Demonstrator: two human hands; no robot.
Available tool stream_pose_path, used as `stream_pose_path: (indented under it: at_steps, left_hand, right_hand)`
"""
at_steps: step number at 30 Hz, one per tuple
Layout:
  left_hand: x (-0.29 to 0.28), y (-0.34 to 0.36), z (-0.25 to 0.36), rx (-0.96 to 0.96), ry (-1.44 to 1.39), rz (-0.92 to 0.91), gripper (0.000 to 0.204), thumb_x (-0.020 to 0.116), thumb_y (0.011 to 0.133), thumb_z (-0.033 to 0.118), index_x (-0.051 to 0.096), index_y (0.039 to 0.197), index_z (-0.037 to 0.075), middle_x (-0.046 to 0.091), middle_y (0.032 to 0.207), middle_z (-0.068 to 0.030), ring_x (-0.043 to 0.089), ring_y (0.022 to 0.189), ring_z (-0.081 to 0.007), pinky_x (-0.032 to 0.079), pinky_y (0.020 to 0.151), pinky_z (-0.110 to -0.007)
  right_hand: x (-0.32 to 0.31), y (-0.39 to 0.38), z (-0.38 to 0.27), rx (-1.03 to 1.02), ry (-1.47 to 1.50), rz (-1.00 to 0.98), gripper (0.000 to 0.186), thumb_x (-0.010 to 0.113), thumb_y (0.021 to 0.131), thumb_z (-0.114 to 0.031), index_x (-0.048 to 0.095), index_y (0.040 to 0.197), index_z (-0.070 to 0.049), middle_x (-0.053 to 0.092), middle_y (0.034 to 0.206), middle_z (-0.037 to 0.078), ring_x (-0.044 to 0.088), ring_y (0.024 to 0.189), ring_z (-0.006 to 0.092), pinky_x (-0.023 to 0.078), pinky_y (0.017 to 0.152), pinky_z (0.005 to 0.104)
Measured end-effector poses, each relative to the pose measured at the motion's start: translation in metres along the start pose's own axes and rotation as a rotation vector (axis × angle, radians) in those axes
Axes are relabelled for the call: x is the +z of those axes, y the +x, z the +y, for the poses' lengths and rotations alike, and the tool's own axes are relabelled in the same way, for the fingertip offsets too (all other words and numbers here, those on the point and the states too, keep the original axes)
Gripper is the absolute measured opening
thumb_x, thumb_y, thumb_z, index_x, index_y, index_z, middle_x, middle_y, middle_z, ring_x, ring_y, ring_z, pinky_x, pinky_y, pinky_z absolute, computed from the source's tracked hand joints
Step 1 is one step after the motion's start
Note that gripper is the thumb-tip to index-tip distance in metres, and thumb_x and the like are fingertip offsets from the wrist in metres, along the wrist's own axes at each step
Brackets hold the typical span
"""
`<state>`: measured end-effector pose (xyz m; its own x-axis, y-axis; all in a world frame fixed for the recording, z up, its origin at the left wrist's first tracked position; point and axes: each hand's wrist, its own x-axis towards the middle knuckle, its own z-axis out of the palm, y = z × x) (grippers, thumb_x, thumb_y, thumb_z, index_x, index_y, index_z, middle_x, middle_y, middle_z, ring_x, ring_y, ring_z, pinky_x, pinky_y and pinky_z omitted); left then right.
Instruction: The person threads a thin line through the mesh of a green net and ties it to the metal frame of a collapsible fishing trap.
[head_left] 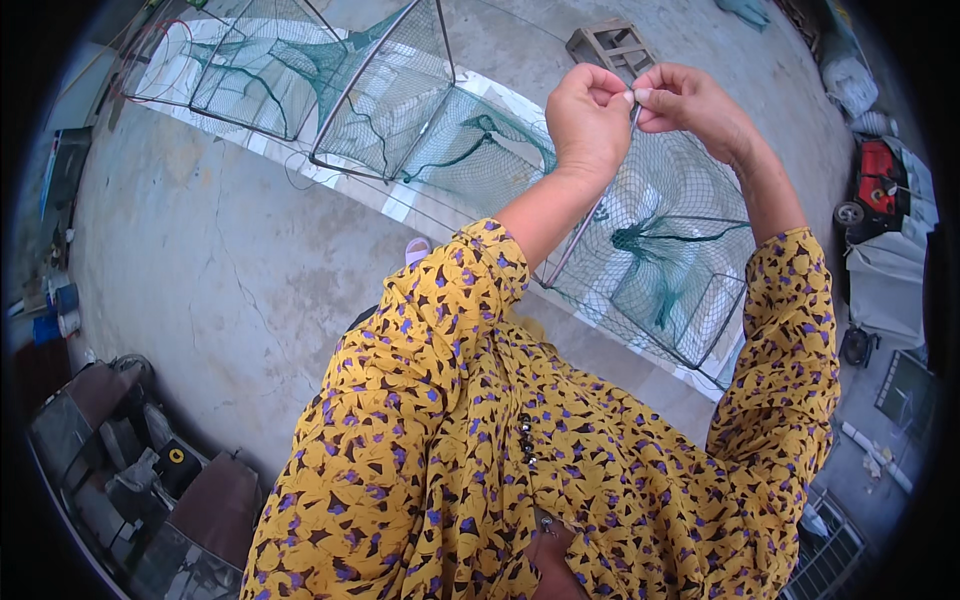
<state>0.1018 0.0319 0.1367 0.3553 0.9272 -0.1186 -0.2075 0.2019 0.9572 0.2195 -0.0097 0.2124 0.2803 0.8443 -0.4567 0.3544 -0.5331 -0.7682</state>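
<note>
My left hand (590, 125) and my right hand (690, 110) are closed in pinches, thumb tips almost touching, on the top of a thin metal frame (596, 218) of a long folding net trap. Whatever small piece sits between the fingertips is too small to make out. Green mesh (670, 270) with a gathered dark-green funnel (628, 236) hangs below my hands. More square-framed sections (365, 130) of the trap stretch to the upper left, lying along a pale strip (398, 206) on the concrete floor (200, 280).
A wooden crate (600, 45) stands beyond my hands. At the right are white sacks (850, 85), a red wheeled machine (876, 175), a grey covered object (885, 285) and a white pipe (875, 455). Brown-seated vehicles (200, 510) stand at lower left, blue buckets (55, 310) at the far left.
</note>
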Motion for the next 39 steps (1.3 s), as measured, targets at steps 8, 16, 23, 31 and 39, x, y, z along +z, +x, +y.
stream_pose_path:
  at_steps: [8, 16, 23, 31, 39]
  left_hand:
    - [-0.003, -0.004, -0.001, 0.123, 0.064, -0.055, 0.003, 0.063, 0.072, 0.002, 0.062, 0.075, 0.001, 0.062, 0.067, -0.007, 0.058, 0.058, -0.0125, 0.047, 0.055, -0.025]
    - [-0.005, -0.005, 0.0, 0.138, 0.186, -0.048, 0.01, 0.064, 0.074, 0.004, 0.064, 0.082, -0.002, 0.064, 0.069, -0.0074, 0.059, 0.057, -0.0105, 0.048, 0.053, -0.023]
    - [-0.005, -0.003, -0.002, 0.008, 0.06, -0.11, 0.011, 0.062, 0.076, 0.005, 0.062, 0.081, -0.006, 0.063, 0.07, -0.0109, 0.06, 0.057, -0.0131, 0.051, 0.046, -0.024]
    - [-0.008, -0.002, 0.01, -0.138, 0.051, -0.248, 0.012, 0.055, 0.081, 0.004, 0.058, 0.084, -0.007, 0.062, 0.072, -0.0116, 0.061, 0.056, -0.0148, 0.051, 0.046, -0.024]
    - [-0.008, 0.006, 0.015, -0.221, 0.112, -0.343, 0.015, 0.048, 0.086, 0.009, 0.054, 0.088, -0.004, 0.059, 0.076, -0.0106, 0.06, 0.056, -0.0163, 0.046, 0.048, -0.026]
  right_hand:
    - [0.0, 0.0, 0.002, -0.03, 0.031, -0.005, 0.016, 0.055, 0.084, -0.012, 0.054, 0.095, 0.0, 0.058, 0.082, 0.006, 0.059, 0.073, 0.0096, 0.051, 0.069, 0.0215]
    - [-0.001, 0.0, 0.002, -0.025, 0.028, -0.004, 0.017, 0.054, 0.085, -0.011, 0.053, 0.097, 0.002, 0.058, 0.083, 0.007, 0.059, 0.074, 0.0106, 0.052, 0.07, 0.0222]
    - [0.002, -0.002, -0.001, -0.007, 0.017, 0.009, 0.017, 0.053, 0.085, -0.01, 0.053, 0.097, 0.002, 0.059, 0.084, 0.007, 0.06, 0.074, 0.0112, 0.052, 0.069, 0.0226]
    - [0.002, -0.003, 0.0, -0.035, -0.007, 0.015, 0.018, 0.055, 0.084, -0.011, 0.053, 0.096, 0.003, 0.058, 0.083, 0.007, 0.06, 0.073, 0.0111, 0.052, 0.068, 0.0225]
    - [0.004, -0.003, -0.004, -0.042, -0.059, 0.023, 0.019, 0.053, 0.084, -0.011, 0.054, 0.095, 0.003, 0.059, 0.083, 0.007, 0.059, 0.073, 0.0108, 0.051, 0.069, 0.0223]
